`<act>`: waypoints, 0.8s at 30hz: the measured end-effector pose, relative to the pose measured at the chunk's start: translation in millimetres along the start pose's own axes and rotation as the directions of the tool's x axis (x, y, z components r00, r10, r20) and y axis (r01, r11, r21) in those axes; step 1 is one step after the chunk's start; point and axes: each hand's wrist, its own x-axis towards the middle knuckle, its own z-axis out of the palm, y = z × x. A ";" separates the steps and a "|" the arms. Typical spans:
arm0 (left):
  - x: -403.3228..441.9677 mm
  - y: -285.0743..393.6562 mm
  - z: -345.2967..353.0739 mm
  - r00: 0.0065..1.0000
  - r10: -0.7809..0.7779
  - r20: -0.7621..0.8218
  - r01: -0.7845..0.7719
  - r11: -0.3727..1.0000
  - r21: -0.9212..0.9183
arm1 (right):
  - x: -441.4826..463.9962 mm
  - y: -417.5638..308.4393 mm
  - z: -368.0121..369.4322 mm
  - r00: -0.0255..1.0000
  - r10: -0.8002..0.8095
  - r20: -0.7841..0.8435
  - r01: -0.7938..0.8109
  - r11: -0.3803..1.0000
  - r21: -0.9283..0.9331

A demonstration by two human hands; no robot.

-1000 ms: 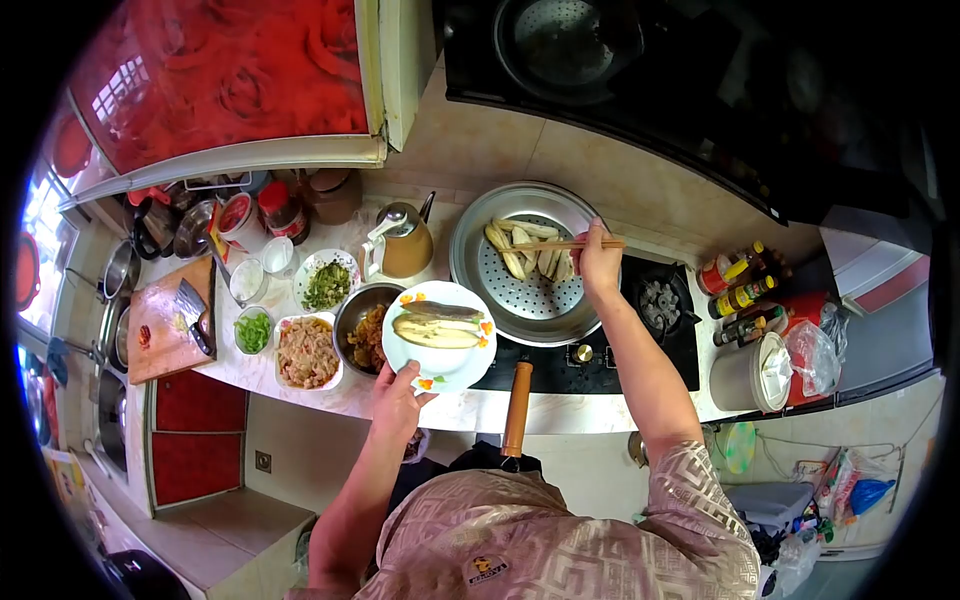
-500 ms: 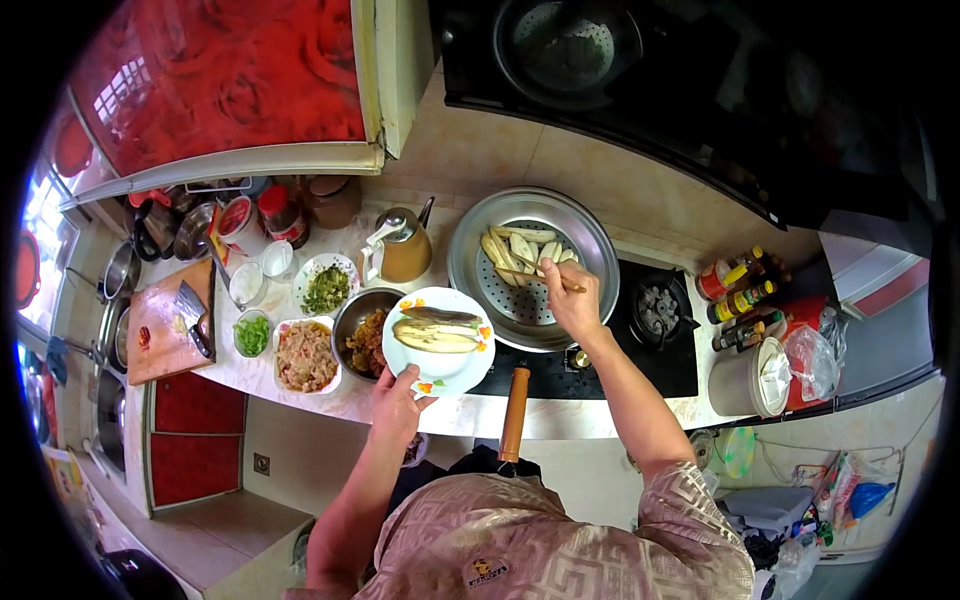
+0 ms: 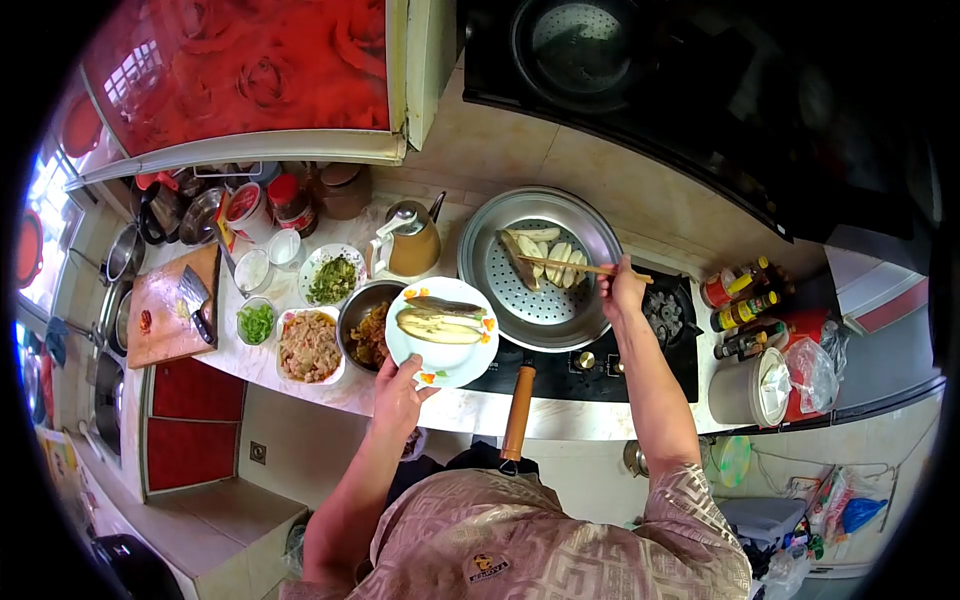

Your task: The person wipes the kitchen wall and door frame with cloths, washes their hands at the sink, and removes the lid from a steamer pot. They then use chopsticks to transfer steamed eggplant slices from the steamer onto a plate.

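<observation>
My left hand [image 3: 402,396] grips the near rim of a white plate [image 3: 432,366] with an orange flower pattern. Strips of eggplant [image 3: 440,328] lie across the plate, some with dark skin up. My right hand [image 3: 624,290] is closed around a pair of wooden chopsticks [image 3: 600,268]. Their tips reach left over a round metal steamer [image 3: 540,310] with a perforated bottom, touching or just above the pale eggplant pieces [image 3: 562,262] inside it. The plate is held left of the steamer, in front of the counter's bowls.
A pan's wooden handle [image 3: 518,412] sticks out near my body. Left stand a bowl of minced meat [image 3: 309,347], a metal bowl of brown food [image 3: 370,336], chopped greens [image 3: 330,279] and a kettle [image 3: 414,248]. A cleaver [image 3: 200,306] lies on the cutting board [image 3: 160,325]. Bottles [image 3: 745,310] stand right.
My right hand and the chopsticks have shifted right. Eggplant pieces in the steamer now sit farther right and more spread out. The plate stays in my left hand.
</observation>
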 end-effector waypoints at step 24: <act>8.9 5.6 28.4 0.998 -0.056 -0.041 0.060 0.995 0.084 | -64.0 -21.7 -30.6 0.925 -0.224 0.306 0.293 0.934 -0.203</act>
